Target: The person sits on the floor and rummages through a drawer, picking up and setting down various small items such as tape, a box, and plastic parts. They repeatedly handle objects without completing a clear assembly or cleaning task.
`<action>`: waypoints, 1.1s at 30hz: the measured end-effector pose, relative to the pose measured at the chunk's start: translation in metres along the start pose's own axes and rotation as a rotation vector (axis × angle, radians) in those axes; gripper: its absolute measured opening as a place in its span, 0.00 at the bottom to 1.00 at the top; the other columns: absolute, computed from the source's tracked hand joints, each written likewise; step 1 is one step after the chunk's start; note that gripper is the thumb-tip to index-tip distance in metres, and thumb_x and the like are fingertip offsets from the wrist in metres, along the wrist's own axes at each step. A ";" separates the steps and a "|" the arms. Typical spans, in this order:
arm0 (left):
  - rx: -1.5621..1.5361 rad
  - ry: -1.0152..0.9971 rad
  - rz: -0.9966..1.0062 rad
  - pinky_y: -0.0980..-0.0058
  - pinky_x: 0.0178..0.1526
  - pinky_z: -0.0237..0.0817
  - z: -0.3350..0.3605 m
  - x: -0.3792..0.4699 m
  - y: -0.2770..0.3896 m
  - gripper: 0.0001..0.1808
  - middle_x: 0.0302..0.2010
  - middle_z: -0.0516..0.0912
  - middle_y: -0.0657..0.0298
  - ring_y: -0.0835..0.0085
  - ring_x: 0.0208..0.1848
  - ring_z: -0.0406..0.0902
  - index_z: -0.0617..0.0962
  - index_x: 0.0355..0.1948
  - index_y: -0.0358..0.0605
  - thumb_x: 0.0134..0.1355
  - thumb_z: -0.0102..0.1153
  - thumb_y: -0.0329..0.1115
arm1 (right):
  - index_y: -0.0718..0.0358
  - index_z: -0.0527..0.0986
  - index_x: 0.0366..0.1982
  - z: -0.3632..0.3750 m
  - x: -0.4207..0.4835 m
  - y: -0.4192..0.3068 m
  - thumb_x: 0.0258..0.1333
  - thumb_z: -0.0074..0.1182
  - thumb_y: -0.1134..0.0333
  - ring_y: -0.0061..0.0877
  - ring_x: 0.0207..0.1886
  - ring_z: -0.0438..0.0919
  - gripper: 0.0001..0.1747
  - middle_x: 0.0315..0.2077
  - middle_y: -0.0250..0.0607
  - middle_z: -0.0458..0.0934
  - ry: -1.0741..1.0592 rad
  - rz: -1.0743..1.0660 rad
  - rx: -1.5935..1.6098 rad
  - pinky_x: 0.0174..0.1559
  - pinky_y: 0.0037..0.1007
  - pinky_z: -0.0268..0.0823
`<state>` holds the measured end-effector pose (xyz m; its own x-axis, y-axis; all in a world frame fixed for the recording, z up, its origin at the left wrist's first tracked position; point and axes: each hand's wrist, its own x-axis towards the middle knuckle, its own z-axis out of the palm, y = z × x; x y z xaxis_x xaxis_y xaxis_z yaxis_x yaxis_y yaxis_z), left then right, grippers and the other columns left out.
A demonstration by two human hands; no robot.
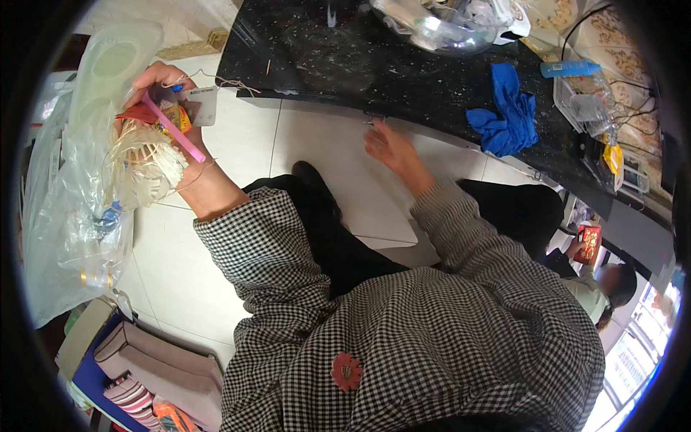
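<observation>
My left hand (148, 81), at the upper left, grips a loose bunch of odds and ends (174, 114). In it are a pink plastic strip (181, 137), a yellow and red wrapper, a red piece and a grey printed card (201, 105). A cream fibrous tangle (143, 162) hangs by the wrist, and a thin string trails towards the black table. My right hand (391, 146) is blurred, with its fingers curled, at a small metal handle (374, 116) under the front edge of the black speckled table (334, 59). Whether it grasps the handle is unclear.
A blue cloth (505, 110), a blue bottle (569, 68) and a clear bowl of items (448, 32) lie on the table. Left hangs a clear plastic bag (70, 216). A pink bag (162, 362) sits lower left. Another person (594, 291) holds a red box at right.
</observation>
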<state>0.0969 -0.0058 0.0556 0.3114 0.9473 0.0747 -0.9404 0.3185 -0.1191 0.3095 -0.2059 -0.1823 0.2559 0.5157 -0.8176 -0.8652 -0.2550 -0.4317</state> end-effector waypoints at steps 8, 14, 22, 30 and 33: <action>0.072 -0.040 0.045 0.73 0.39 0.65 0.000 -0.003 0.023 0.10 0.27 0.71 0.62 0.76 0.32 0.70 0.70 0.32 0.38 0.49 0.55 0.28 | 0.68 0.66 0.36 0.019 0.027 0.021 0.57 0.47 0.65 0.34 0.29 0.77 0.12 0.27 0.52 0.76 0.105 0.001 0.119 0.25 0.25 0.70; -0.027 -0.028 0.048 0.75 0.36 0.64 0.005 -0.009 0.023 0.09 0.25 0.70 0.61 0.76 0.28 0.69 0.70 0.34 0.36 0.54 0.53 0.30 | 0.71 0.65 0.37 0.022 0.016 0.014 0.55 0.49 0.69 0.33 0.35 0.76 0.12 0.31 0.53 0.74 0.268 0.008 0.068 0.30 0.30 0.73; 0.024 -0.023 -0.016 0.77 0.37 0.62 0.000 -0.004 0.044 0.10 0.24 0.69 0.62 0.76 0.29 0.67 0.70 0.31 0.37 0.55 0.48 0.34 | 0.69 0.65 0.38 -0.017 0.058 0.002 0.56 0.47 0.74 0.31 0.29 0.71 0.08 0.30 0.47 0.71 0.074 0.025 0.533 0.27 0.31 0.71; 0.076 -0.057 -0.082 0.80 0.40 0.60 -0.009 0.007 0.046 0.09 0.25 0.67 0.63 0.77 0.31 0.66 0.69 0.30 0.38 0.52 0.47 0.34 | 0.68 0.69 0.38 -0.018 0.011 0.061 0.60 0.45 0.71 0.30 0.29 0.74 0.07 0.32 0.45 0.75 0.127 -0.189 0.349 0.27 0.27 0.70; -0.110 0.019 -0.133 0.77 0.38 0.68 -0.011 0.010 0.036 0.16 0.21 0.70 0.63 0.75 0.25 0.71 0.71 0.30 0.39 0.43 0.64 0.30 | 0.68 0.69 0.38 -0.029 0.000 0.088 0.58 0.48 0.72 0.31 0.29 0.75 0.08 0.31 0.44 0.74 0.110 -0.179 0.335 0.31 0.31 0.72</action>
<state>0.0679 0.0159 0.0411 0.4357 0.8967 0.0785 -0.8703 0.4419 -0.2173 0.2464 -0.2519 -0.2314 0.4442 0.4322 -0.7848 -0.8910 0.1212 -0.4376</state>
